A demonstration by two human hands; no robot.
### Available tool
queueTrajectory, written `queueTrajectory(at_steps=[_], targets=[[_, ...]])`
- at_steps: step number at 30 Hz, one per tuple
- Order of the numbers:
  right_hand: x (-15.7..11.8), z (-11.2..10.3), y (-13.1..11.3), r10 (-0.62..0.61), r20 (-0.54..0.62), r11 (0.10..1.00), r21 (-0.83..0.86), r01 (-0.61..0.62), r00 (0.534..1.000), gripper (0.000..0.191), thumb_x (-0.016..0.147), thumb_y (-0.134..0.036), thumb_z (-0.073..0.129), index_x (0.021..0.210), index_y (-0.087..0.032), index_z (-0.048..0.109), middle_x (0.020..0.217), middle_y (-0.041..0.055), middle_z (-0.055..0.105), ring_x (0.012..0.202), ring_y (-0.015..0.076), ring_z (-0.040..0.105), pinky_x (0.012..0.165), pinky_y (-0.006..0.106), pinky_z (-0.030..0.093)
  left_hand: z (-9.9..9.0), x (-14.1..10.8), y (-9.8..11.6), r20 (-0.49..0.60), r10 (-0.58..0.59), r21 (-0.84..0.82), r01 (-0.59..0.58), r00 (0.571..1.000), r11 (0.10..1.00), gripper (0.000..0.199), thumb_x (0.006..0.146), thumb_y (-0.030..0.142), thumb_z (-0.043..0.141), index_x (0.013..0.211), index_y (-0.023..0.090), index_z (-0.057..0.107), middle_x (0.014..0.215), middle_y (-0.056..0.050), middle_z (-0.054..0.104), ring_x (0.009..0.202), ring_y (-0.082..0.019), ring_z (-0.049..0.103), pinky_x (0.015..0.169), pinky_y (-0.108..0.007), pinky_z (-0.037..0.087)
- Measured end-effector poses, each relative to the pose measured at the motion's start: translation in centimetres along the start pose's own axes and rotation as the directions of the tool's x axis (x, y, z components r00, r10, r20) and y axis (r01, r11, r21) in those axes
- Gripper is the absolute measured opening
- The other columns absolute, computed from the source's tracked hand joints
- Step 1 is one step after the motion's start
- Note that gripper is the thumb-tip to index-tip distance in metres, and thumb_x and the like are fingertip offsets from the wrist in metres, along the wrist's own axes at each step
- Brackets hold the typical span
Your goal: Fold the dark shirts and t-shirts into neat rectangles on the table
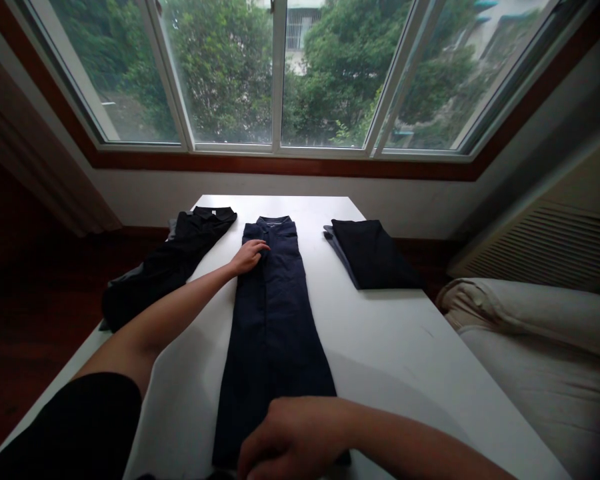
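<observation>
A navy collared shirt (pixel 287 313) lies lengthwise on the white table, its collar toward the window and its sides folded inward. Near the collar, my left hand (pixel 251 256) has its fingers closed on the fabric by the inner edge of the left fold. My right hand (pixel 295 437) is at the near hem, fingers curled down on the cloth in line with that same edge. Its fingertips are partly cut off by the bottom of the view.
Dark garments (pixel 175 257) lie in a loose pile along the left edge of the white table (pixel 395 360). Folded dark clothes (pixel 375 253) are stacked at the far right. A cream padded seat (pixel 540 333) stands right of the table, and a window (pixel 280 80) is beyond it.
</observation>
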State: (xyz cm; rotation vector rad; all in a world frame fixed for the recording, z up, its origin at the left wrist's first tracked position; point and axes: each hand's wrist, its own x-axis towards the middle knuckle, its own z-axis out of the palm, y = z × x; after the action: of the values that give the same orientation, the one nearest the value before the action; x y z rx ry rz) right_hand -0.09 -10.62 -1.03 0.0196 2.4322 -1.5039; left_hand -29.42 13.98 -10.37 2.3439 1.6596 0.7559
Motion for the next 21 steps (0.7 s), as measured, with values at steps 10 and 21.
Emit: queueTrajectory(at_steps=[10, 21], targets=[[3.6, 1.5, 3.9, -0.111, -0.321, 0.770, -0.626, -0.123, 0.940, 0.026, 0.100, -0.041, 0.058, 0.100, -0.020, 0.072, 0.097, 0.0064, 0.070, 0.088, 0.0200, 0.062, 0.074, 0.029, 0.046, 0.5, 0.6, 0.3, 0.010, 0.069, 0.099, -0.069, 0.998, 0.993, 0.012, 0.095, 0.026, 0.060, 0.098, 0.019, 0.069, 0.138, -0.011, 0.062, 0.134, -0.027, 0.050, 0.119, -0.042, 0.036], [4.1, 2.7, 4.1, -0.240, -0.257, 0.598, -0.799, -0.066, 0.936, 0.036, 0.093, -0.053, 0.066, 0.109, -0.020, 0.064, 0.101, 0.0063, 0.068, 0.090, 0.0231, 0.058, 0.073, 0.035, 0.042, 3.5, -0.1, 2.4, -0.125, -0.120, 0.283, 0.151, 0.985, 0.947, 0.020, 0.103, 0.027, 0.046, 0.104, 0.020, 0.064, 0.111, -0.012, 0.065, 0.105, -0.026, 0.059, 0.100, -0.039, 0.044]])
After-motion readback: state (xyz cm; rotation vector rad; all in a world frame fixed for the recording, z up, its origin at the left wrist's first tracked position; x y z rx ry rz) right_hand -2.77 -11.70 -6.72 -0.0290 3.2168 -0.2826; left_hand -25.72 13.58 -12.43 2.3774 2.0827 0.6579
